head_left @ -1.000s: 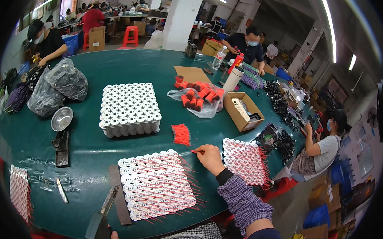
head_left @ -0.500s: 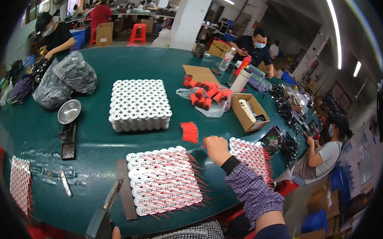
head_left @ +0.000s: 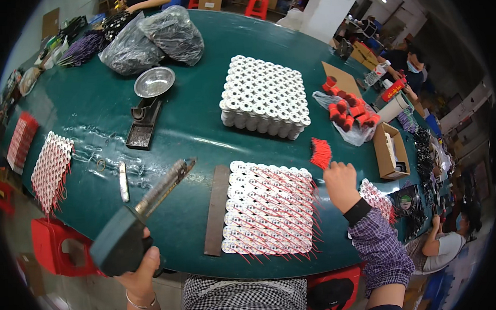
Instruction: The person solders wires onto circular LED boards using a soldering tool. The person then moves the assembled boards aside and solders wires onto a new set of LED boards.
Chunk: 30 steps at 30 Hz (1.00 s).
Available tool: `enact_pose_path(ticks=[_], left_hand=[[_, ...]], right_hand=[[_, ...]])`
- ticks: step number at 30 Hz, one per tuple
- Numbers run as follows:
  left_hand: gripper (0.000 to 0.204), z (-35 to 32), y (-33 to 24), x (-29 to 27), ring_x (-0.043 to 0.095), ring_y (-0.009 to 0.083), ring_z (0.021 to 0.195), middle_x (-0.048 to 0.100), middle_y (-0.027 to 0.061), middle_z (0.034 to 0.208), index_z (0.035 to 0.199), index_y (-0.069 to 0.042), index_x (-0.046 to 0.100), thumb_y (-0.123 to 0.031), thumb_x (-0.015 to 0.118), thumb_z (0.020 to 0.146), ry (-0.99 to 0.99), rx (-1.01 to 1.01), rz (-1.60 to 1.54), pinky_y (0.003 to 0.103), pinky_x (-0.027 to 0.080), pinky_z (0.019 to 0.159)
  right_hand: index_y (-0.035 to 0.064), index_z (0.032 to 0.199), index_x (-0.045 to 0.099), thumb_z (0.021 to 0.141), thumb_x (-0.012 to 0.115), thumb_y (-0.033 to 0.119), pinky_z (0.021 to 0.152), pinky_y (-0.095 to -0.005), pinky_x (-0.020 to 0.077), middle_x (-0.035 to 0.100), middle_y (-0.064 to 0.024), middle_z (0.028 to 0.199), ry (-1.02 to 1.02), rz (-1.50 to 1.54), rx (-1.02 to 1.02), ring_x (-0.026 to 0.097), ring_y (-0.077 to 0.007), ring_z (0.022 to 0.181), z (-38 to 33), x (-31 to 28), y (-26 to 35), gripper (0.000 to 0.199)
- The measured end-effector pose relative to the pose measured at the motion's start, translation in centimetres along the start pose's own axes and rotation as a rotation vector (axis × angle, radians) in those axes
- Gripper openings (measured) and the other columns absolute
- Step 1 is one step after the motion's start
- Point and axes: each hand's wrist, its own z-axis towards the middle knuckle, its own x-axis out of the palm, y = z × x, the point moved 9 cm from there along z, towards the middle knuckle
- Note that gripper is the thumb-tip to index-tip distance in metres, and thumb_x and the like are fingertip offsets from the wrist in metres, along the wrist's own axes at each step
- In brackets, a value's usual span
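In my left hand [head_left: 140, 273] is a dark green soldering gun [head_left: 117, 241], its metal tip pointing up and to the right over the table. My right hand [head_left: 342, 184] is closed just below a small bundle of short red wires [head_left: 320, 152]; whatever its fingers hold is hidden. Between my hands lies a block of white round pieces in rows [head_left: 269, 209], thin red wires running across them and sticking out at the right and near edges. A flat brown bar [head_left: 216, 211] lies along the block's left side.
Farther back stands a stack of white round pieces [head_left: 265, 94]. A metal dish on a stand [head_left: 154, 82], a knife [head_left: 123, 181] and more wired blocks [head_left: 53, 167] are at left. Red-and-black brushes [head_left: 355, 110] and a cardboard box [head_left: 390, 150] lie right. Other people work around the table.
The view has swung left, so the table sits farther right in it. My left hand has raised the soldering gun into fuller view. My right hand remains closed near the red wires.
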Motion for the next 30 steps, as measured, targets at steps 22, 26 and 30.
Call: enact_pose_path(ticks=[22,26,30], left_hand=[[0.030,4.9,4.2,9.7,0.063,0.0080,0.074,0.071,0.0041,0.093,0.104,0.002,0.067,-0.003,0.082,0.079,0.318,-0.008,0.268,0.023,0.049,0.067],[0.017,5.6,5.1,10.7,0.061,0.0067,0.068,0.068,0.0032,0.081,0.095,0.001,0.069,-0.001,0.077,0.080,0.349,-0.140,0.196,0.024,0.047,0.060],[0.013,5.6,5.8,11.4,0.060,0.0068,0.066,0.067,0.0034,0.078,0.091,0.001,0.069,-0.001,0.076,0.080,0.348,-0.173,0.210,0.024,0.047,0.058]], right_hand=[[0.0029,0.092,0.070,0.073,0.068,-0.006,0.066,-0.0373,0.0531,0.065,-0.0080,0.087,-0.556,1.078,-0.039,0.064,-0.0260,0.078,5.5,-8.6,12.2,0.021],[0.0012,0.094,0.068,0.074,0.068,-0.005,0.066,-0.0370,0.0518,0.064,-0.0085,0.090,-0.551,1.019,-0.074,0.062,-0.0254,0.079,5.3,-8.6,12.6,0.021],[0.0006,0.095,0.068,0.075,0.068,-0.004,0.066,-0.0365,0.0504,0.063,-0.0080,0.090,-0.530,1.008,-0.067,0.061,-0.0251,0.079,5.1,-8.8,12.2,0.021]])
